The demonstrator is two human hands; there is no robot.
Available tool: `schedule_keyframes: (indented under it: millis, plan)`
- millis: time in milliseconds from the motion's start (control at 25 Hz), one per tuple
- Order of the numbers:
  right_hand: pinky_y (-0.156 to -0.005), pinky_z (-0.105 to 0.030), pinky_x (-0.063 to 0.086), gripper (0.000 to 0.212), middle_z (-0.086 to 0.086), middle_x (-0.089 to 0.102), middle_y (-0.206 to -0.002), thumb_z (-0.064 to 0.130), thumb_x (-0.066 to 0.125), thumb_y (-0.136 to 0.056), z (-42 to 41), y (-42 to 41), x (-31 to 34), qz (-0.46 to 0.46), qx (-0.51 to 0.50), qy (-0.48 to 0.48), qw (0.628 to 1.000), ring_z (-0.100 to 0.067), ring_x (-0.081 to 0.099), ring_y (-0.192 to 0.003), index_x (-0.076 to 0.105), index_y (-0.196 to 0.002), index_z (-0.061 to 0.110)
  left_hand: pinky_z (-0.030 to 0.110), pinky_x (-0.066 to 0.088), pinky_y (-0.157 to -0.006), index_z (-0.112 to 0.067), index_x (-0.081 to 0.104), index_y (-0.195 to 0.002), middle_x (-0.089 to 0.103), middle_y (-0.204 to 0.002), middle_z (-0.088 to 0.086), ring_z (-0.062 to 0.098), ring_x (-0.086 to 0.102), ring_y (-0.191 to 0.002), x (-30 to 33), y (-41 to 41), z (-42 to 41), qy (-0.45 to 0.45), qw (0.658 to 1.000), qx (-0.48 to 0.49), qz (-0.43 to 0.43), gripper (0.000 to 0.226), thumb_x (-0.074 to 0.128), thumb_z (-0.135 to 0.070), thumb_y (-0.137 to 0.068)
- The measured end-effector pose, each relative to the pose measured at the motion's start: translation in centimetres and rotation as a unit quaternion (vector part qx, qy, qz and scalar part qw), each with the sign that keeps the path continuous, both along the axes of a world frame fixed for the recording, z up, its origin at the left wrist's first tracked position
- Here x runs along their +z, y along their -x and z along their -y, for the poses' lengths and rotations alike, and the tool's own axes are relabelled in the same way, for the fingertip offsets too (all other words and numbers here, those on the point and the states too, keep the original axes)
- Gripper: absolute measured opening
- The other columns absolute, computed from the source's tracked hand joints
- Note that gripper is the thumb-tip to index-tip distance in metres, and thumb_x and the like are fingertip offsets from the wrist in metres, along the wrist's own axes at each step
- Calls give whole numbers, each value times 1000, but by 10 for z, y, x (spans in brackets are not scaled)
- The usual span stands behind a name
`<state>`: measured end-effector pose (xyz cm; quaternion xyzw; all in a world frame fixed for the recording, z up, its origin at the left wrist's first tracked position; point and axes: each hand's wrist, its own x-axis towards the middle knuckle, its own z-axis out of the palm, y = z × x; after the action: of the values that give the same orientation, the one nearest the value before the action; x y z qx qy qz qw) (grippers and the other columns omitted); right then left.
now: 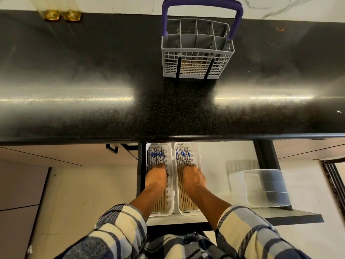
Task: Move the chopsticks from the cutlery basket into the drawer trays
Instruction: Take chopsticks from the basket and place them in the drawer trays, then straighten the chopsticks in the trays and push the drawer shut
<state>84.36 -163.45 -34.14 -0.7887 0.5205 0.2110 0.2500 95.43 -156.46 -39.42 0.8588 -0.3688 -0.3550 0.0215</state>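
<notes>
1. Chopsticks lie lengthwise in two white trays in the open drawer (233, 215) below the black desk (93, 109), which fills most of the view from side to side.
2. On the desk stands the grey cutlery basket (197, 53) with its purple handle upright; something pale shows low behind its front grid, too unclear to name.
3. A clear plastic tub (267, 187) sits at the drawer's right side, well apart from the trays.
4. The left tray (169, 159) and right tray (196, 156) lie side by side, touching, both filled with chopsticks (183, 154) whose blue-patterned ends point toward the desk.
5. The left hand (155, 177) and right hand (194, 176) each rest on their own tray's chopsticks, fingers curled down; whether they grip, I cannot tell.
</notes>
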Motion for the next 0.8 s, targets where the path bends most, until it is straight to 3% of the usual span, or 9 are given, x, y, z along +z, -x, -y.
schedule_keyframes:
  millis: [120,440,680,800]
  plan:
    - [-84,-30,57,20,-10,69,-108,8,54,-98,0,2,2,2,0,-2,1000,-22,68,-97,63,-116,8,35,60,-80,-16,60,-109,70,-99,6,21,70,-87,9,3,-1,-16,1000,8,15,14,54,-14,-97]
    - [-82,-30,56,20,-10,69,-106,8,49,-100,-2,8,5,15,14,-2,1000,-22,67,-94,64,-113,6,33,57,-83,-15,62,-111,69,-105,8,23,68,-94,33,4,-5,11,1000,-3,-3,17,52,-11,-97]
    - [-90,-34,54,32,-7,63,-121,4,50,-95,-17,37,15,103,31,10,994,-23,62,-105,56,-126,11,30,55,-84,-23,60,-119,67,-109,-1,13,64,-94,51,2,-32,105,994,20,-37,23,51,-32,-99]
    - [-97,-36,52,35,-5,61,-129,9,49,-96,-23,48,18,171,55,34,983,-24,58,-115,54,-130,14,28,48,-93,-25,53,-131,63,-123,-2,12,59,-108,66,7,-40,150,988,-6,-18,33,47,-36,-101]
